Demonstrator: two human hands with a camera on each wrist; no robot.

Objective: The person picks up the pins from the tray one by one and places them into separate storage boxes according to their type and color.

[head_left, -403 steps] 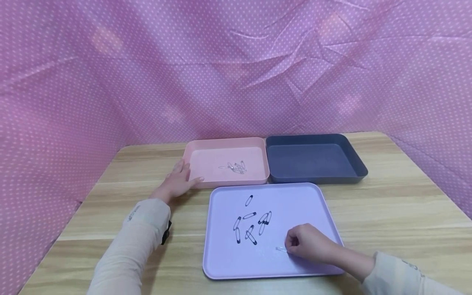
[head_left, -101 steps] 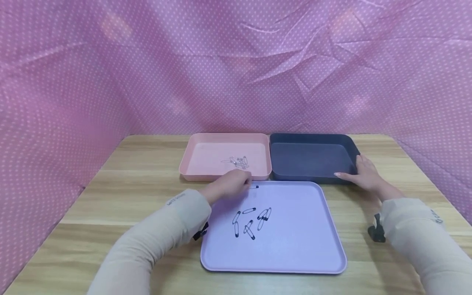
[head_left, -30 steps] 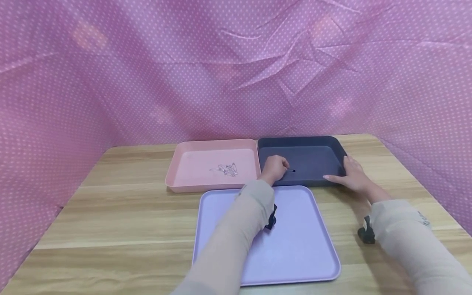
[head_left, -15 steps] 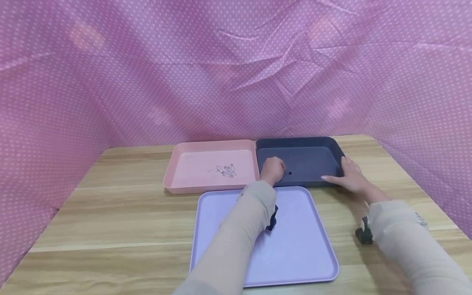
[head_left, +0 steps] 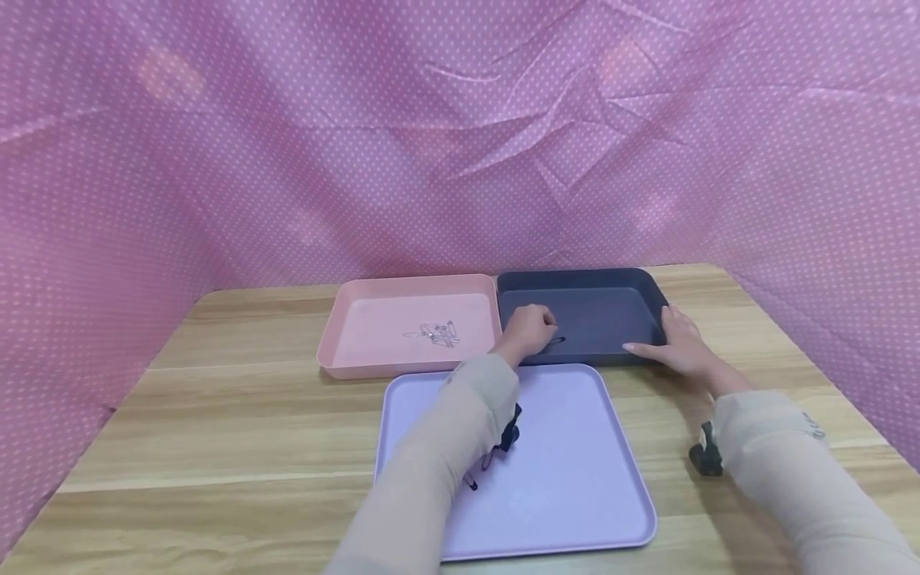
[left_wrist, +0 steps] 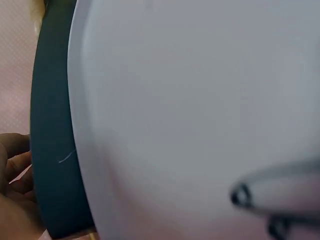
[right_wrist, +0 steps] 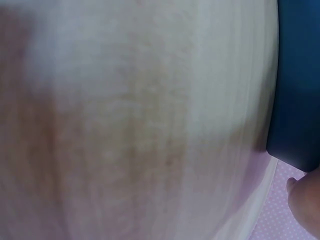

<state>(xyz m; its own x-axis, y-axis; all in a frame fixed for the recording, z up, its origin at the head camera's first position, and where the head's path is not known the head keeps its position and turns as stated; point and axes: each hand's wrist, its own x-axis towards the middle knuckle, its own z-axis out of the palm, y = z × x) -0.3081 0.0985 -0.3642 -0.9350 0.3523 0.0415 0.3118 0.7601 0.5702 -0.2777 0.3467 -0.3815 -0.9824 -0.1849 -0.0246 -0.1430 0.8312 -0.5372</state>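
My left hand (head_left: pixel 528 329) is over the near-left part of the dark blue tray (head_left: pixel 611 315), fingers loosely bent and apparently apart from the black safety pin (head_left: pixel 557 340) lying just below them. In the left wrist view, the fingers (left_wrist: pixel 19 165) show beyond the tray's wall. At the dark tray's near right corner, my right hand (head_left: pixel 683 343) rests with extended fingers and thumb against the rim. Black safety pins (head_left: pixel 470 481) lie on the lilac tray (head_left: pixel 568 479), mostly hidden under my left forearm. Two appear large and blurred in the left wrist view.
Left of the dark tray stands the pink tray (head_left: pixel 388 359), with a small heap of silver safety pins (head_left: pixel 440 334) inside. Wooden table (head_left: pixel 237 415) extends on both sides. A pink dotted curtain (head_left: pixel 431 144) hangs behind and at the sides.
My left hand went from the lilac tray to the dark tray with a black safety pin, lowered it and let it go. Earlier, my right hand left the lilac tray for the dark tray's corner.
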